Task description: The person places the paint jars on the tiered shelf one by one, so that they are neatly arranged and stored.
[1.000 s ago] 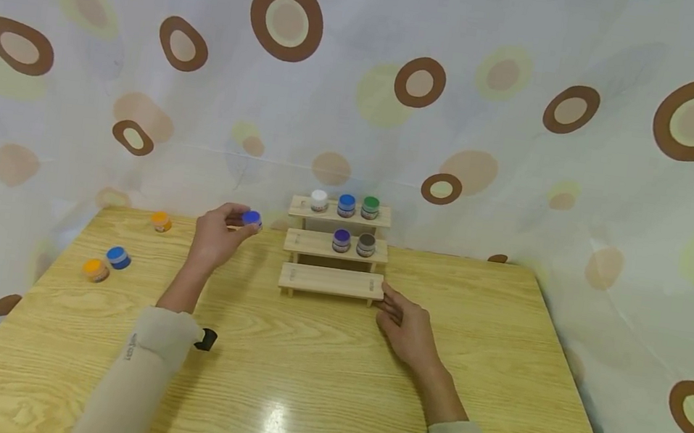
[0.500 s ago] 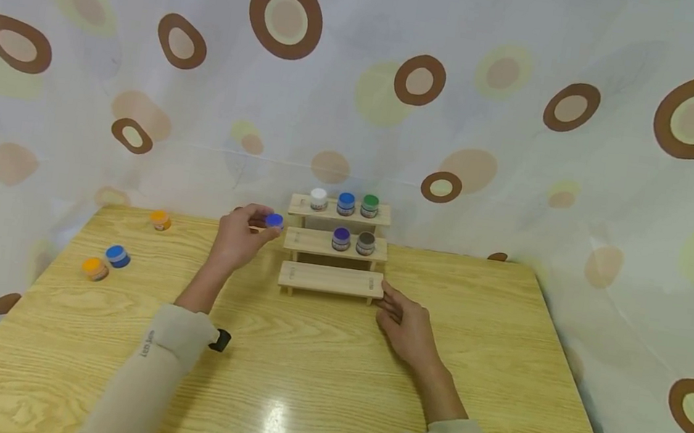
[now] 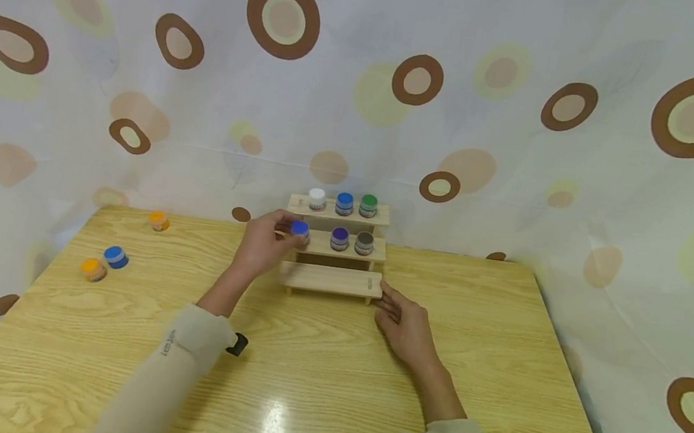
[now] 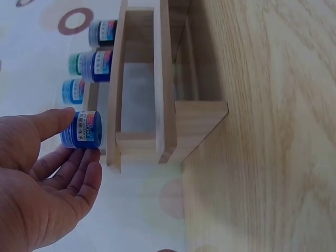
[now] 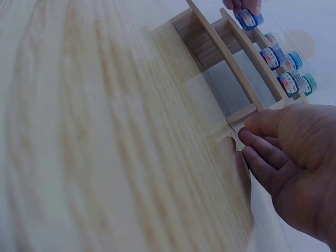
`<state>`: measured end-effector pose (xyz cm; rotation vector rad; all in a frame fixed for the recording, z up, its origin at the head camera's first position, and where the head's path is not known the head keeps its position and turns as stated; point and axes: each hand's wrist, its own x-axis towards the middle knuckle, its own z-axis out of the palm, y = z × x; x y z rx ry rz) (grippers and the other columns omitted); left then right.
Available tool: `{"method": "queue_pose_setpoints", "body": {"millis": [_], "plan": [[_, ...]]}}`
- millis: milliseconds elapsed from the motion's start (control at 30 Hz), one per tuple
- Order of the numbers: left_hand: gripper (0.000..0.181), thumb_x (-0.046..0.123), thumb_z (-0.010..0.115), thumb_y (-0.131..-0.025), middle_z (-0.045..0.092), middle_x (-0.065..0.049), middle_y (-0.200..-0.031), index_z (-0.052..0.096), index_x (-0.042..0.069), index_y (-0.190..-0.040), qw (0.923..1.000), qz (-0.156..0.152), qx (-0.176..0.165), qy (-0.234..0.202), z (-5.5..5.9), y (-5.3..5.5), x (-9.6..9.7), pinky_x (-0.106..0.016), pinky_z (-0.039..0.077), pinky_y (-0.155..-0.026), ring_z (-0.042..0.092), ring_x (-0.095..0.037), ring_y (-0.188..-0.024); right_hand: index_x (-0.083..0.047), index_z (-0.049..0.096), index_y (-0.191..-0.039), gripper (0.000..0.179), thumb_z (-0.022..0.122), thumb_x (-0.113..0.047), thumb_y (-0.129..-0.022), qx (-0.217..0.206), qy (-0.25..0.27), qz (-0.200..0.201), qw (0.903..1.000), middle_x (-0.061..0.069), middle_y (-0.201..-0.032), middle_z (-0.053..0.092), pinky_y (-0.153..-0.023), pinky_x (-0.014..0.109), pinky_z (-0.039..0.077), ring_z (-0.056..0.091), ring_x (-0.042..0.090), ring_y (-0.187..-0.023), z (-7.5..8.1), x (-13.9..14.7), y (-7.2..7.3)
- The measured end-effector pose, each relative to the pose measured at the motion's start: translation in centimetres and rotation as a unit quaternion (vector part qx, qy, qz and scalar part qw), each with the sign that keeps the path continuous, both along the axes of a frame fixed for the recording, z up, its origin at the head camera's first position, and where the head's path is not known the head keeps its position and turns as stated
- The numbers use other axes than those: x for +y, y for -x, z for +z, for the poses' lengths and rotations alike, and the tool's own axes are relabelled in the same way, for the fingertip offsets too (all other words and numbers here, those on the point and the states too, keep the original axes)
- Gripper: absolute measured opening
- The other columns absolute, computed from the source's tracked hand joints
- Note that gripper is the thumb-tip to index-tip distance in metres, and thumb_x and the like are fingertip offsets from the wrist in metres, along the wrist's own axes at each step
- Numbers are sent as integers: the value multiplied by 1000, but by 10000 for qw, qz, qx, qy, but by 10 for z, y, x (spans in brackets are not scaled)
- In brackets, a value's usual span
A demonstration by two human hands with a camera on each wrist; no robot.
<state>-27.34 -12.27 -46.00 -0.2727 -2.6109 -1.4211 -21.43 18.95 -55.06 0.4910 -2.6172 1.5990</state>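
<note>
My left hand (image 3: 265, 241) pinches a blue-lidded paint jar (image 3: 300, 229) between thumb and fingers. In the head view that jar is at the left end of the middle step of a wooden tiered rack (image 3: 332, 280); the left wrist view shows the jar (image 4: 84, 129) beside the step's end, with the fingers beneath it. Bent fingers of my right hand (image 3: 406, 327) hold the right end of the lowest step. A purple-lidded jar (image 3: 340, 238) and a dark-lidded jar (image 3: 365, 243) stand on the middle step. White (image 3: 317, 199), blue (image 3: 344, 203) and green (image 3: 368, 205) lidded jars line the top step.
On the table's left side are an orange-lidded jar (image 3: 158, 221) near the back edge, a blue one (image 3: 115, 257) and another orange one (image 3: 93, 269). A patterned curtain (image 3: 488, 191) hangs behind the wooden table (image 3: 324, 389).
My left hand has carried the blue-lidded jar rightward, from left of the rack to the left end of its middle step. The right hand has stayed at the lowest step's end.
</note>
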Motion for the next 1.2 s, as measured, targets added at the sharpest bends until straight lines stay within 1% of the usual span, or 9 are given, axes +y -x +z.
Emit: {"method": "queue_pose_setpoints", "body": {"millis": [133,300,433,567,700,800,900,1067,1200], "plan": [[40,16,78,-98,72,-17,-121,67,1,-133,9999,-57,-126,-52,-5,3,9,-43,60,-97,69,-32,-113,3,44,-157,60,67,4,-101,3,11,36,10000,25,-141,64,-103,37,57,68,36,-125,0,-1,0],[42,16,78,-99,71,-21,-123,65,-1,-135,9999,-134,-95,-34,-7,5,17,-45,59,-99,69,-34,-114,4,45,-156,60,67,4,-101,76,36,59,9999,26,-141,64,-103,38,57,68,36,-125,-1,0,1],[43,14,77,-99,71,-23,-125,64,-2,-136,9999,-102,-86,-30,-7,4,20,-46,59,-100,69,-34,-114,4,44,-157,60,67,4,-102,75,16,101,9999,25,-141,64,-103,38,57,68,35,-125,-2,0,2],[42,14,76,-100,70,-24,-125,64,-1,-136,9999,-87,-122,-66,-8,5,21,-46,58,-100,68,-34,-113,3,45,-157,60,67,4,-101,42,-1,48,10000,24,-140,65,-102,37,57,69,34,-124,-2,0,3],[42,14,77,-99,70,-22,-123,64,-2,-136,9998,-47,-143,-115,-9,5,22,-46,58,-100,68,-34,-113,3,45,-157,59,67,4,-101,49,-7,30,10000,25,-139,65,-102,37,58,69,35,-124,-2,1,2],[44,15,77,-99,71,-21,-123,65,-2,-137,9998,-5,-145,-95,-10,6,23,-45,58,-101,68,-33,-114,4,45,-156,59,67,4,-101,35,-13,31,10000,25,-139,65,-102,38,57,69,35,-124,-1,1,1],[45,15,78,-99,70,-22,-126,64,-2,-138,9998,-3,-171,-65,-11,6,22,-46,57,-103,67,-33,-117,3,45,-157,59,67,4,-102,23,-20,28,10000,25,-140,65,-103,37,57,68,35,-125,-1,1,1],[46,16,79,-98,70,-20,-129,64,1,-139,9997,22,-203,-93,-11,5,19,-46,55,-106,66,-33,-121,4,44,-157,60,67,4,-101,49,11,59,10000,25,-141,64,-103,38,57,68,36,-125,-1,1,1],[47,15,80,-97,70,-18,-131,64,1,-139,9998,78,-73,-164,-12,1,10,-46,56,-105,65,-33,-123,3,45,-157,60,67,4,-101,60,2,52,10000,25,-140,65,-103,37,57,68,35,-125,-1,1,2]]}}
